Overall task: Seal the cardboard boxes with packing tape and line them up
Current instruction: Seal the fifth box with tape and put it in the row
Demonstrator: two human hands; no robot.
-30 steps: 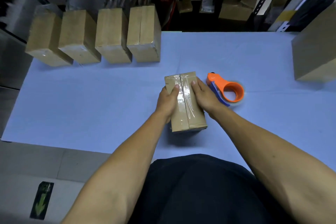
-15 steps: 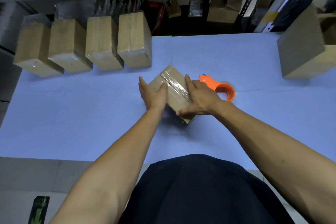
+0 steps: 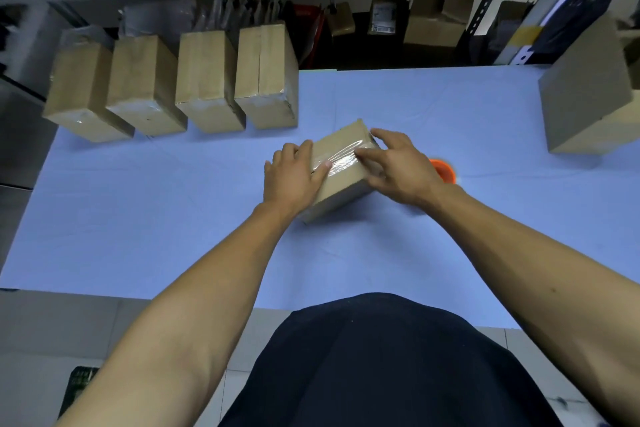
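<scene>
Our left hand (image 3: 294,177) is resting against the left end of the cardboard box (image 3: 341,170) in the middle of the frame, fingers fairly straight and lying along its side, thumb laid on the top face near the clear tape. Our right hand (image 3: 398,166) is gripping the box's right end, fingers curled over the far edge and thumb pressing on the shiny tape strip (image 3: 341,158) that is running across the top. The box is sitting at an angle on the light blue table (image 3: 173,218), one corner pointing toward the upper middle of the frame.

Just right of our right hand an orange tape dispenser (image 3: 443,170) is showing, mostly hidden behind the wrist. In the upper left, a row of four taped boxes (image 3: 173,87) is standing side by side along the table's far edge. At the right edge of the frame a larger cardboard box (image 3: 588,100) is sitting on the table. Shelving with more cartons (image 3: 436,24) is filling the top of the frame.
</scene>
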